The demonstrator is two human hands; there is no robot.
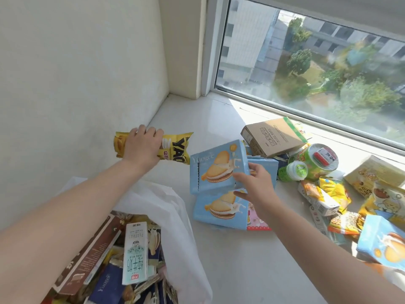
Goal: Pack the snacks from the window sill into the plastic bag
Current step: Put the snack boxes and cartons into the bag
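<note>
The plastic bag (175,207), part full, was cut off by the lower edge. The left hand (141,144) gripped a yellow snack packet (178,150), hiding its middle, long axis left to right beside the wall (87,84); the right hand (256,183) pinched a tilted blue biscuit box (215,166) over the window sill (230,249).
</note>
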